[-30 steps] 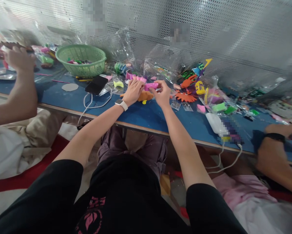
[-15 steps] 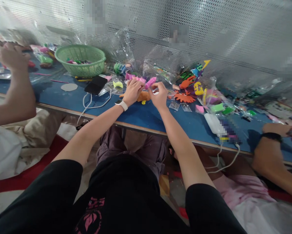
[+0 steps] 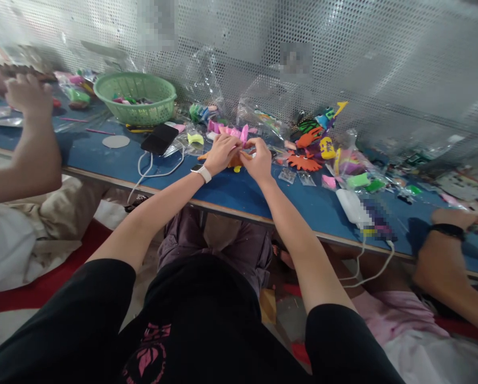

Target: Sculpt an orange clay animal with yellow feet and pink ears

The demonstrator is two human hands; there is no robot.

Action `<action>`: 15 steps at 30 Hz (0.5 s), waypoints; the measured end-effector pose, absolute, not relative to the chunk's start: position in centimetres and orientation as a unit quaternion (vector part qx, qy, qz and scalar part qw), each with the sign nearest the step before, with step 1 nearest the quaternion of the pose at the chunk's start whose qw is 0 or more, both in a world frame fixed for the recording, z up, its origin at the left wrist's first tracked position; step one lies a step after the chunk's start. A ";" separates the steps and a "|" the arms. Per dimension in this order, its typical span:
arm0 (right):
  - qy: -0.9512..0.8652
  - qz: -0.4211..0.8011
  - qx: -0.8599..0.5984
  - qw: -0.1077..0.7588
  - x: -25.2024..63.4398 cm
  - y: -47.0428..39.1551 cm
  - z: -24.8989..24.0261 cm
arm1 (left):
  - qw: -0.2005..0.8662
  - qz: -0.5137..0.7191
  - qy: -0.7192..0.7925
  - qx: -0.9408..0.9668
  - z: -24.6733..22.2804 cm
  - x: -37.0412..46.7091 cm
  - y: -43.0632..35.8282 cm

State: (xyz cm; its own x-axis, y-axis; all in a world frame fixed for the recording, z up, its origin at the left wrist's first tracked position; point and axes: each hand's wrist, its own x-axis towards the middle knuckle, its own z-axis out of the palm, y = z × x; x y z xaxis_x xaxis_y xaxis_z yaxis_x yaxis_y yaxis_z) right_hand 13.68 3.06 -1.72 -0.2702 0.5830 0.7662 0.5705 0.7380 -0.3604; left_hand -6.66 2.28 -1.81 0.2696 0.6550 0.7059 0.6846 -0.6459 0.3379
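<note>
Over the blue table, my left hand [image 3: 221, 153] and my right hand [image 3: 258, 159] meet with bent fingers. Between their fingertips stands a small shiny pink packet [image 3: 244, 132], its lower end hidden by the fingers. Both hands look closed on it in a pinch. An orange soft figure [image 3: 233, 161] with a yellow bit lies beneath my hands, mostly covered. More pink pieces [image 3: 224, 129] lie just behind my left hand. A yellow piece on clear plastic [image 3: 195, 139] rests left of that hand.
A green basket [image 3: 135, 109] stands back left, near a black power bank [image 3: 159, 139] with a white cable. Orange figures [image 3: 304, 162], small clear packets [image 3: 287, 175] and a white device [image 3: 350, 207] lie rightward. Co-workers' arms [image 3: 39, 133] show at both sides.
The pink packet has tipped from slanting to nearly upright and sits lower between my fingers. My right hand has moved slightly closer to my left. The view has shifted a little.
</note>
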 end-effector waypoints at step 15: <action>-0.805 -0.027 -0.385 0.450 13.6 3.1 -1.7 | 0.006 -0.430 -0.403 -0.808 -1.5 -6.4 1.5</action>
State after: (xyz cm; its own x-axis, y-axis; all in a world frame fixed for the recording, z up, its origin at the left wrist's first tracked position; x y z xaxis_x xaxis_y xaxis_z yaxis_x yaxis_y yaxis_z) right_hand 13.64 3.13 -1.67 -0.2981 0.5958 0.7457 0.6450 0.7017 -0.3028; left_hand -6.40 1.47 -1.52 0.3057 0.6462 0.6992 0.6561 -0.6752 0.3372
